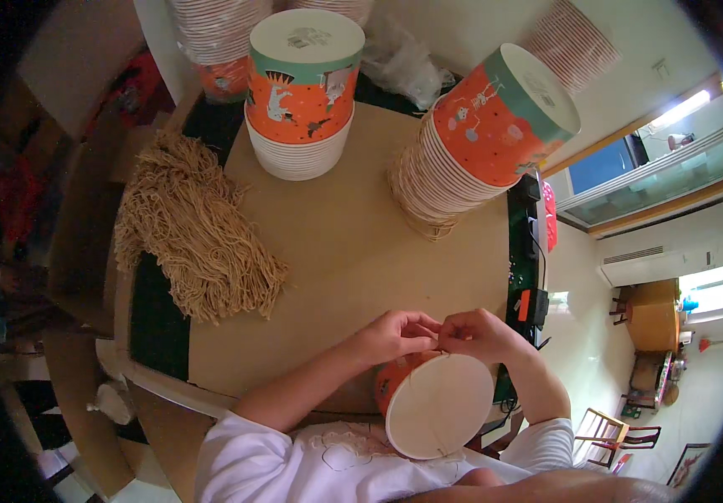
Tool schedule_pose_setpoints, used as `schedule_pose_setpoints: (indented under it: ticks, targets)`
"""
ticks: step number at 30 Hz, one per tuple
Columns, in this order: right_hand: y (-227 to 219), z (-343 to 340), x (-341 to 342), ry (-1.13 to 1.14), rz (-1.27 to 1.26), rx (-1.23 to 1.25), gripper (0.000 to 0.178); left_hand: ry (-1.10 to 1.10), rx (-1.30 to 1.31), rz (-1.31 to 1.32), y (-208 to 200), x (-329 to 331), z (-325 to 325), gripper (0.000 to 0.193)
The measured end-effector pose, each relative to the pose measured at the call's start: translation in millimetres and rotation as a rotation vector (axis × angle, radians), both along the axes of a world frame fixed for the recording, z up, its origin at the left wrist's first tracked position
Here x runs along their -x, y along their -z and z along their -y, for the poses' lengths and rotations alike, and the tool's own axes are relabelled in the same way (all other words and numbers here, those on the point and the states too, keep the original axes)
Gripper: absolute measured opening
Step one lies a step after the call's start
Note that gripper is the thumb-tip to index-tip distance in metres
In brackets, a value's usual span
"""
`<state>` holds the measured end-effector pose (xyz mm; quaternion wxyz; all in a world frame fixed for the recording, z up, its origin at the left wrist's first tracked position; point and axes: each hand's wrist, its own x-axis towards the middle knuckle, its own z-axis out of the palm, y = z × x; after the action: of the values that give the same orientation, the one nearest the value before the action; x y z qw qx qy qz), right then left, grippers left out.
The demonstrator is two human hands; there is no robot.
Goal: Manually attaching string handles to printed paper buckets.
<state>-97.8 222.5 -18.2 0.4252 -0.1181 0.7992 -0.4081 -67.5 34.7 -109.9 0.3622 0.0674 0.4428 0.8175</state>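
The left hand [403, 335] and the right hand [472, 332] meet close together at the near edge of the table, their fingers bent and their fingertips drawn into a pinch. What is between the fingertips is too small to see well, so I cannot tell if they grasp the rim or something thin. The orange paper bucket [441, 407] is just below the two hands, on their near side, in front of the person's white shirt [294, 461]. It is tilted, and its pale round end faces toward the camera; a thin line, perhaps a string, runs across this end. The left forearm passes on the left of the bucket and the right forearm on its right.

Farther away, a brown cardboard sheet [336, 243] covers much of the dark green table top [160, 323]. On the left lies a thick bundle of tan cords [202, 226], well apart from the hands. At the far side stands a stack of buckets [301, 105], upside down, orange and green with white rims below. To the right is a second stack [483, 121], which appears leaning, and tan strands hang along its left side. Between these stacks, at the far edge, is a clear plastic bag [403, 63]. At the far left there are more buckets in plastic wrapping [220, 38].
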Motion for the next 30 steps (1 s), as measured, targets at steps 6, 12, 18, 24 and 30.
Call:
schedule_pose_setpoints:
  ticks: [6,12,18,24,30]
  targets:
    - [1,-3,3,-0.025,0.033,-0.119,0.016,0.009,0.076,-0.067,-4,1,2,0.022]
    - [0,-3,-1,0.036,0.056,-0.028,0.016,-0.067,0.125,-0.114,-4,-2,-3,0.014]
    - [4,-8,-1,0.032,0.058,-0.038,0.014,-0.09,0.133,-0.158,-4,0,-6,0.01]
    - [4,-11,-2,0.065,0.091,0.033,0.013,-0.031,0.092,-0.085,3,0,-3,0.012]
    - [-1,-8,-1,0.068,0.078,0.021,0.012,0.022,0.091,-0.059,4,2,-6,0.012]
